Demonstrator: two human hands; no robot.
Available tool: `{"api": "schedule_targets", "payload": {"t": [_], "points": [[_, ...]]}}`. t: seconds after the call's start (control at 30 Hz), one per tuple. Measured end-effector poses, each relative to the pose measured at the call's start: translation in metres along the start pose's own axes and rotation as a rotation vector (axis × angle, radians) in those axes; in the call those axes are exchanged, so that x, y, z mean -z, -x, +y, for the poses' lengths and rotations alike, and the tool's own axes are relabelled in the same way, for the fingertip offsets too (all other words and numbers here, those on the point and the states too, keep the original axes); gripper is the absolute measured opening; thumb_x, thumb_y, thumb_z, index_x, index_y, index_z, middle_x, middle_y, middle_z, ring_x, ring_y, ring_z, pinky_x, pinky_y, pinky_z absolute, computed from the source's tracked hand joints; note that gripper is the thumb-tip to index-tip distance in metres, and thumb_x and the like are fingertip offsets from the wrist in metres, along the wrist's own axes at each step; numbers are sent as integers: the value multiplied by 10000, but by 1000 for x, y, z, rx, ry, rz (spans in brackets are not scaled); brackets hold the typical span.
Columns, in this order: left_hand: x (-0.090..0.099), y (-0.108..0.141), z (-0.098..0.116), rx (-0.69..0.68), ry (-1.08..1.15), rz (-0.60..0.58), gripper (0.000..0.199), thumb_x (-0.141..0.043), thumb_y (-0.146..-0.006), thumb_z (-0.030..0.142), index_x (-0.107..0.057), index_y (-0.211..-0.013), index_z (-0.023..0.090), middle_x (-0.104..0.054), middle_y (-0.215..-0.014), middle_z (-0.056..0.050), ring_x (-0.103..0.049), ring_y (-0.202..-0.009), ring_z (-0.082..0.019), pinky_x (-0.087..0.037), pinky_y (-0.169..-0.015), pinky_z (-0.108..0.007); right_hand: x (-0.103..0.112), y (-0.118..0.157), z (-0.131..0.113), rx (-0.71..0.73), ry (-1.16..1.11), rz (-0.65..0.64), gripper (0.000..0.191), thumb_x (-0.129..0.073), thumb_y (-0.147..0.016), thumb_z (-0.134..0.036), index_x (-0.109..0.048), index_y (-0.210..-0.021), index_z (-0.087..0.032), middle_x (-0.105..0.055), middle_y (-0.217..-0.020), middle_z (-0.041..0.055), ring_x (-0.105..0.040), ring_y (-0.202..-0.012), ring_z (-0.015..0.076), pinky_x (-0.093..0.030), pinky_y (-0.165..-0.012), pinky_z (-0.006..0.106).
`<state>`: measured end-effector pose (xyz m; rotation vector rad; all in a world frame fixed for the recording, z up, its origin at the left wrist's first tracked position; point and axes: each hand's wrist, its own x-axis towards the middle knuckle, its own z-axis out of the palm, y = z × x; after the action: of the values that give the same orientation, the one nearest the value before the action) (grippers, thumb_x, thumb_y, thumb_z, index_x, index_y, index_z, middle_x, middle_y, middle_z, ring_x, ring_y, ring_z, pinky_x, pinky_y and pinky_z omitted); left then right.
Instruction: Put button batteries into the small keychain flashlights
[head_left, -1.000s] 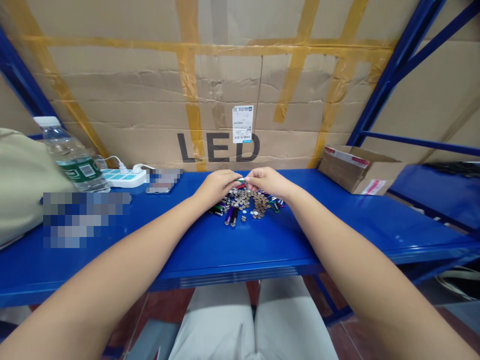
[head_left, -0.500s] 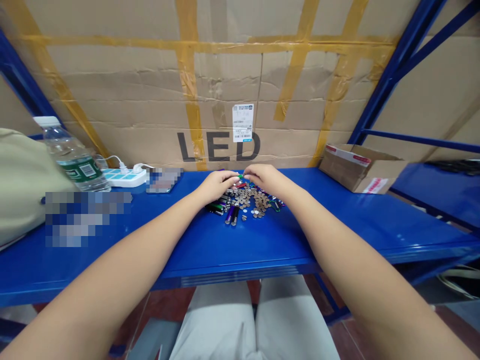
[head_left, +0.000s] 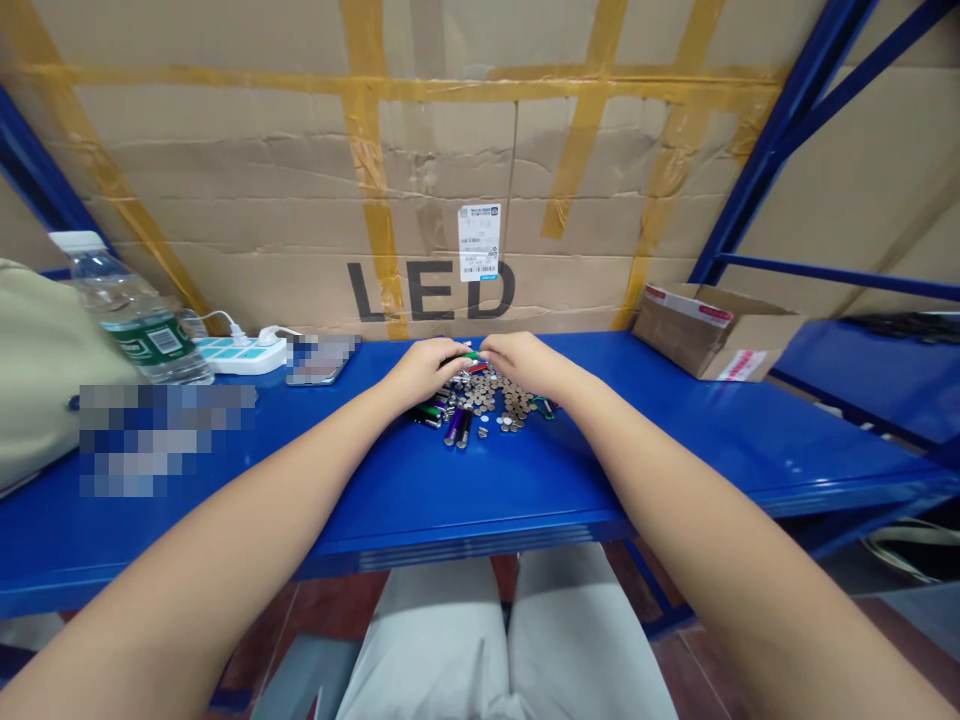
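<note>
Both hands meet over a pile at the back middle of the blue table. A small green tube (head_left: 470, 356) is pinched between them. My left hand (head_left: 426, 372) has its fingers closed on the tube's left part, and my right hand (head_left: 521, 362) closes on its right end. Below them lie many small round silver button cells (head_left: 516, 396). A purple tube (head_left: 453, 427) and a black tube (head_left: 464, 428) lie side by side at the pile's near edge. More metallic tubes and small parts are partly hidden by my left hand.
On the left stand a water bottle (head_left: 142, 315), a white power strip (head_left: 244, 356), a phone (head_left: 322, 360) and a pale bag (head_left: 52, 370). An open cardboard box (head_left: 712, 330) sits at the back right. Blue metal posts flank a large taped carton (head_left: 277, 200) behind the table.
The view has shifted slightly. The green tube shows more between my hands, and my hands have moved a little apart around it.
</note>
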<state>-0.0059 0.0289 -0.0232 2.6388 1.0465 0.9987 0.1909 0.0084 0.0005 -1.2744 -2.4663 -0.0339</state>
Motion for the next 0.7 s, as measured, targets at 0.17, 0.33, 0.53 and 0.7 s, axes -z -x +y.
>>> {"api": "schedule_targets", "payload": {"t": [0.17, 0.33, 0.53, 0.7], "points": [[-6, -3, 2, 6, -72, 37, 214, -530, -894, 246, -674, -1032, 168, -700, -1061, -69, -631, -990, -203, -470, -898, -336, 24, 16, 18, -202, 17, -130, 246, -535, -861, -353, -648, -914, -141, -687, -876, 70, -583, -743, 157, -398, -627, 247], [-6, -1, 3, -16, -123, 19, 216, -525, -904, 261, -674, -1036, 176, -700, -1072, -63, -634, -1012, -211, -473, -904, -342, 38, 33, 31, -359, 74, -597, 291, -666, -710, -461, -701, -772, -179, -676, -733, 27, -584, -650, 168, -399, -564, 263], [-5, 1, 7, -88, -143, -26, 214, -524, -908, 285, -671, -1029, 189, -704, -1071, -46, -625, -1052, -206, -472, -917, -338, 29, 26, 19, -377, 134, -695, 235, -637, -703, -364, -709, -797, -162, -668, -743, 46, -585, -646, 178, -406, -559, 273], [-6, 2, 8, -121, -151, -60, 216, -524, -897, 256, -666, -1041, 180, -703, -1068, -53, -640, -1005, -196, -483, -899, -329, 27, 25, 16, -378, 157, -643, 151, -599, -635, -251, -692, -699, -151, -654, -692, 46, -574, -603, 174, -380, -514, 270]]}}
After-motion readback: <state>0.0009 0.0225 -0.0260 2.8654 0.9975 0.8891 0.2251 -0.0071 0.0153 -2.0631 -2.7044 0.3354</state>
